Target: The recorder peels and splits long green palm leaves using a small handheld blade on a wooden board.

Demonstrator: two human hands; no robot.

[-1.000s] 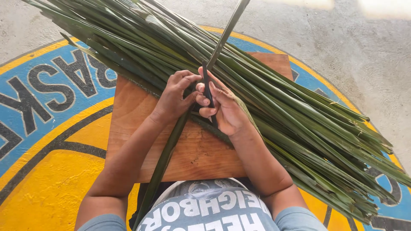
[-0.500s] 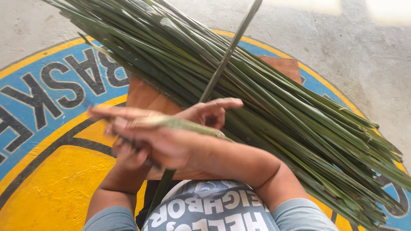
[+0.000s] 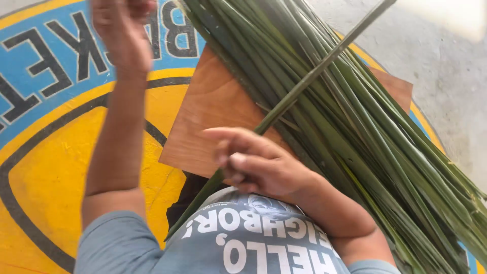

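A single long green leaf (image 3: 324,61) runs from the upper right down to my lap. My right hand (image 3: 258,162) is curled around it above the near edge of a wooden board (image 3: 213,116). My left hand (image 3: 122,30) is raised high at the upper left, away from the leaf and blurred. Its fingers look curled, but I cannot make out whether anything is in them. A thick bundle of long green leaves (image 3: 355,127) lies slantwise across the board, to the right of my right hand.
The board rests on a floor painted with a yellow disc (image 3: 50,167), a black ring and a blue band with large letters. Bare grey concrete (image 3: 446,66) shows at the upper right. My grey printed shirt (image 3: 243,238) fills the lower edge.
Both hands were together on the single leaf over the board. My left hand then swept left and up, away from it. My right hand stayed low by the leaf, and the view moved closer.
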